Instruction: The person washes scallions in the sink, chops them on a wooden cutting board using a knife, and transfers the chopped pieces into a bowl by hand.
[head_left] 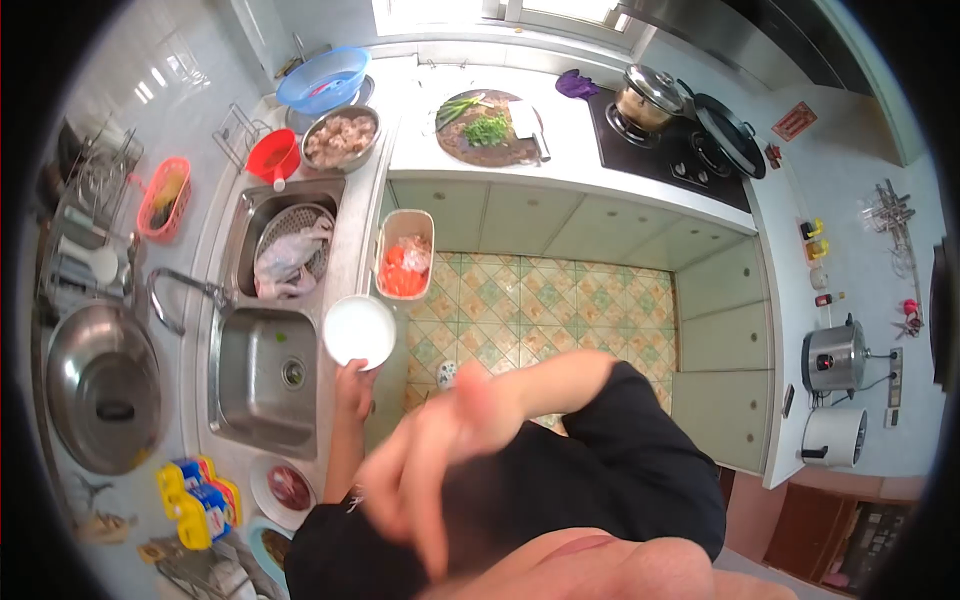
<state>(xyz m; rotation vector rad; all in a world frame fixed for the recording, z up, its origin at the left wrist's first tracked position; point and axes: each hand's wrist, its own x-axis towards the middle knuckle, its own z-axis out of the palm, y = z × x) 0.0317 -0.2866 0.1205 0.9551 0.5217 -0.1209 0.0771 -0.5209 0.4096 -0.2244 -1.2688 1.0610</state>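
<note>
My left hand (354, 388) grips the near rim of a white bowl (360, 332) at the counter edge beside the sink. The bowl's inside looks plain white; I cannot tell whether it holds anything. Raised close to the camera, my right hand (425, 465) is blurred, its fingers stretched out and apart, with nothing visible in them. Just beyond the bowl, a bin (404, 255) with red and whitish contents hangs by the cabinet front. A plucked whole bird (292, 260) rests with a colander (312, 222) in the far sink basin.
Near sink basin (265, 375) and faucet (190, 295) lie left. Farther back stand a bowl of meat pieces (341, 138), red dipper (272, 155) and blue basin (325, 80). A cutting board (465, 148) carries greens and a cleaver (527, 122). A pot (648, 98) sits on the stove (650, 160).
</note>
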